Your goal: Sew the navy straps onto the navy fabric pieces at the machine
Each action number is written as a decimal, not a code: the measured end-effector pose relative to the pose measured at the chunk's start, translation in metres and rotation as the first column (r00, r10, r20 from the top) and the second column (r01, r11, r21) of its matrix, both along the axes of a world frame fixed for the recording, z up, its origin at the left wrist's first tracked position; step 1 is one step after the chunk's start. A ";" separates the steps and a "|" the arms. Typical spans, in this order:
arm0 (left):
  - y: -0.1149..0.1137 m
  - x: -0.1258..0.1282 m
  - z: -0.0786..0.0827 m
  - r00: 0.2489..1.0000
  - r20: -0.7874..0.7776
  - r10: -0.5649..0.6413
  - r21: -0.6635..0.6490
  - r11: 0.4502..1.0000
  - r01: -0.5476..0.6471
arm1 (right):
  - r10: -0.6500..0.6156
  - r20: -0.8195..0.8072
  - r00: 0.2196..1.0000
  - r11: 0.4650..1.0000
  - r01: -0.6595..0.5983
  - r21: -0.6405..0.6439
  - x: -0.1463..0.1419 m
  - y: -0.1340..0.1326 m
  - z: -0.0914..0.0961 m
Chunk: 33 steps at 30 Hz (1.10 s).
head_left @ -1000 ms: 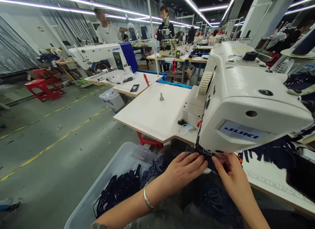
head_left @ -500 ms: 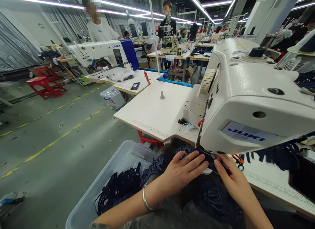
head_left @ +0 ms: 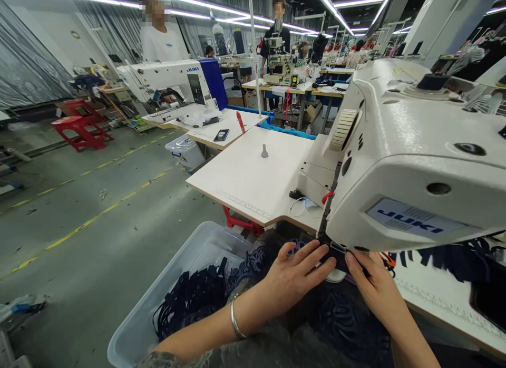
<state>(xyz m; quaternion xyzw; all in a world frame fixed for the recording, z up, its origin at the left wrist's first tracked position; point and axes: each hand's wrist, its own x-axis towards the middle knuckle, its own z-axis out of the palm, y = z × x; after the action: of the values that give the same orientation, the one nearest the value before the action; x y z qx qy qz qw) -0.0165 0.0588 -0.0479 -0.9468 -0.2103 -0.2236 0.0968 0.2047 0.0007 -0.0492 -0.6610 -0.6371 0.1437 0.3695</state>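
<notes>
A white JUKI sewing machine (head_left: 395,141) stands before me, its head over a dark navy garment (head_left: 348,320) with a patterned, lace-like surface. My left hand (head_left: 290,270) lies flat on the cloth just left of the needle area, fingers stretched and slightly apart. A silver bangle circles that wrist. On the other side, my right hand (head_left: 371,278) pinches the garment's edge between thumb and fingers, close under the machine head. A dark band (head_left: 338,258) of the cloth runs between both hands. The needle's tip is hard to make out.
A translucent plastic bin (head_left: 148,289) with navy straps (head_left: 193,294) stands below left. Orange-handled scissors (head_left: 389,260) lie right of my right hand. Another JUKI machine (head_left: 166,83) stands across, with a person (head_left: 160,44) behind it. Red stools (head_left: 81,128) stand at left.
The camera view has shifted slightly, so the machine and tables appear a little further right. Both hands keep nearly the same place on the garment.
</notes>
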 end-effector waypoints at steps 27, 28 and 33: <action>-0.003 0.004 0.000 1.000 0.013 0.017 -0.010 1.000 -0.017 | -0.041 0.207 0.978 0.987 0.008 0.158 0.004 0.004 -0.010; -0.003 0.004 -0.002 1.000 0.019 0.018 -0.010 1.000 -0.018 | -0.039 0.200 0.979 0.988 0.007 0.155 0.004 0.004 -0.009; -0.003 0.004 -0.002 0.998 0.054 0.036 0.003 0.999 -0.036 | -0.021 0.198 0.980 0.987 -0.011 0.160 0.005 0.005 -0.012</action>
<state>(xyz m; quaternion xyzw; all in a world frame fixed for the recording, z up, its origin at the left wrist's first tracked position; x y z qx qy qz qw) -0.0126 0.0556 -0.0504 -0.9363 -0.2295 -0.2476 0.0967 0.2096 0.0056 -0.0610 -0.6418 -0.6786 0.0244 0.3563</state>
